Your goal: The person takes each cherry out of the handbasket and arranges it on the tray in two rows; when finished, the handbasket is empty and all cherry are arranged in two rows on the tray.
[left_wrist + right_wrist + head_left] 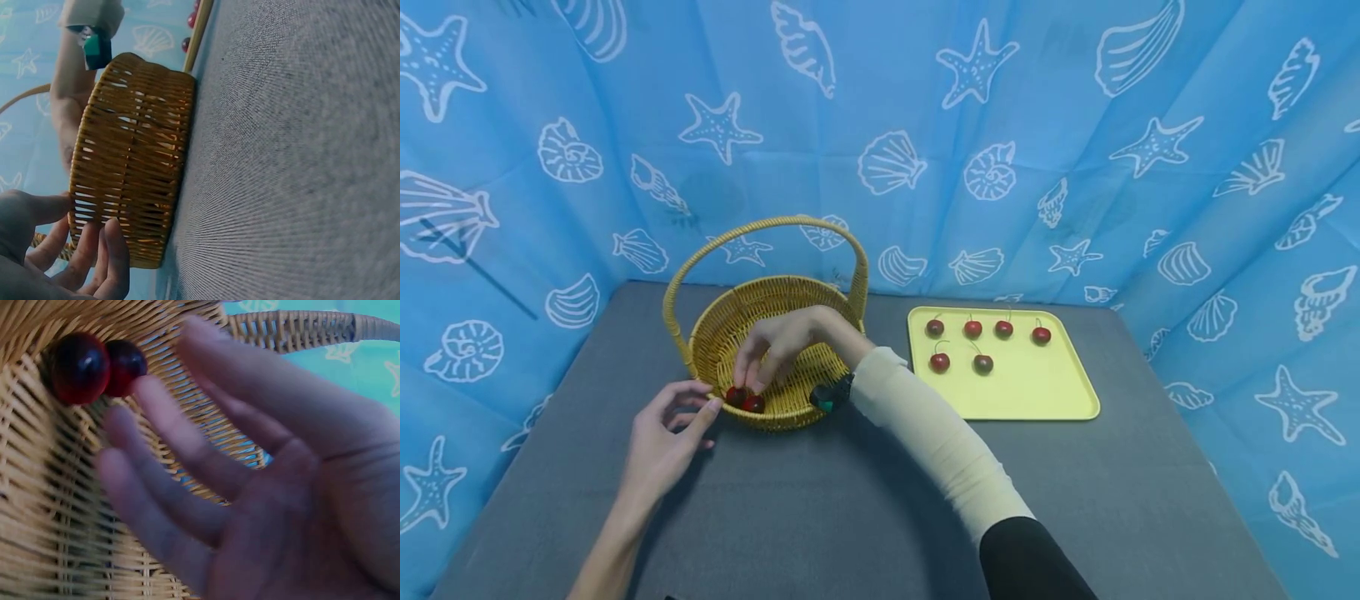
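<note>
A yellow-brown wicker basket [784, 287] with a tall arched handle stands at the left of the table. My left hand [664, 433] pinches its near-left rim, thumb on top and fingers against the woven side [134, 156]. Two dark red cherries [80, 367] lie together inside, against the near-left wall. My right hand [782, 337] reaches down into the basket, its fingers loosely bent and spread. In the right wrist view one fingertip [147, 387] comes right up to the farther cherry [127, 367], with nothing held between fingers and thumb.
Right of the basket, a pale yellow tray [1037, 396] carries several cherries with stems [973, 329]. A grey cloth [820, 517] covers the table. Behind hangs a blue curtain [925, 92] with white shells and starfish.
</note>
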{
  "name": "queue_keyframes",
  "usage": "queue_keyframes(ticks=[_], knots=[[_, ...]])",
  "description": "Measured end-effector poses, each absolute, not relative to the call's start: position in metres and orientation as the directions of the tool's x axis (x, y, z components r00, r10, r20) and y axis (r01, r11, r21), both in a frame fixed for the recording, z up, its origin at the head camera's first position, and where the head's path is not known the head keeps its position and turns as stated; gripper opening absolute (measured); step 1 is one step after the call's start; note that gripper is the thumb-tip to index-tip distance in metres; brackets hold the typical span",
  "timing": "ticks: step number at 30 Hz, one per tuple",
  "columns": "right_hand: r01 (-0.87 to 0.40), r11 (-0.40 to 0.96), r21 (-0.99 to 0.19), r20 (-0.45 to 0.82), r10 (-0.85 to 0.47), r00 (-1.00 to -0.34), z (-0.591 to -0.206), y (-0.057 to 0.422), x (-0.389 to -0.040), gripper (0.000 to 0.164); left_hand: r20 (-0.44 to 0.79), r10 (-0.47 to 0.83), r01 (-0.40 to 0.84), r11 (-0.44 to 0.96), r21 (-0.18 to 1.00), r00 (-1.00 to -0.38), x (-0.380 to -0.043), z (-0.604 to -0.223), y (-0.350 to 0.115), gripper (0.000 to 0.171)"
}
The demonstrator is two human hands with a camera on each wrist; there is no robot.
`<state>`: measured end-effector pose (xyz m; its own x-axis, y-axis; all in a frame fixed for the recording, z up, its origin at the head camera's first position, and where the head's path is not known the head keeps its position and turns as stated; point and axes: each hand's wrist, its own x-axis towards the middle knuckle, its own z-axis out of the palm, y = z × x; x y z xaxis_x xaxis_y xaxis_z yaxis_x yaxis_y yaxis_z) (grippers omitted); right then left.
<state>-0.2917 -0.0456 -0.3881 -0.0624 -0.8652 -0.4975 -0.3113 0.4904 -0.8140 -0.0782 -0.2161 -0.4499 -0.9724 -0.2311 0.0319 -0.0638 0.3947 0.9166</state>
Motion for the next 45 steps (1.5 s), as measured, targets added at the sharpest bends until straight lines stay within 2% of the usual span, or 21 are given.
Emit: queue_keyframes(ticks=[8,15,22,30,38,45], knots=[[-0.267,0.541,-0.798,-0.566,-0.824,0.020,-0.393,-0.046,-0.284,0.040,0.020,-0.239,-0.080,0.403,0.912,-0.971,-0.078,-0.448,-0.215,0.042],[-0.211,0.561,-0.800,-0.580,-0.814,0.035,-0.391,-0.042,-0.278,0.043,0.020,-0.241,-0.083,0.407,0.910,-0.970,-0.078,-0.448,-0.214,0.042],[-0.212,0.533,-0.819,-0.553,-0.832,0.049,-0.396,-0.040,-0.280,0.044,0.006,-0.250,-0.103,0.420,0.902,-0.968,-0.080,-0.447,-0.213,0.043],[-0.248,0.472,-0.846,-0.489,-0.872,0.008,-0.399,-0.032,-0.290,0.036,-0.001,-0.246,-0.106,0.415,0.903,-0.969,-0.081,-0.446,-0.214,0.042],[-0.254,0.341,-0.905,-0.352,-0.936,-0.002,-0.387,-0.009,-0.295,0.038,0.003,-0.247,-0.102,0.412,0.906,-0.969,-0.080,-0.448,-0.214,0.042],[-0.351,0.298,-0.888,-0.279,-0.955,-0.105,-0.373,0.021,-0.293,0.043,0.008,-0.255,-0.098,0.401,0.911,-0.967,-0.079,-0.448,-0.214,0.041]])
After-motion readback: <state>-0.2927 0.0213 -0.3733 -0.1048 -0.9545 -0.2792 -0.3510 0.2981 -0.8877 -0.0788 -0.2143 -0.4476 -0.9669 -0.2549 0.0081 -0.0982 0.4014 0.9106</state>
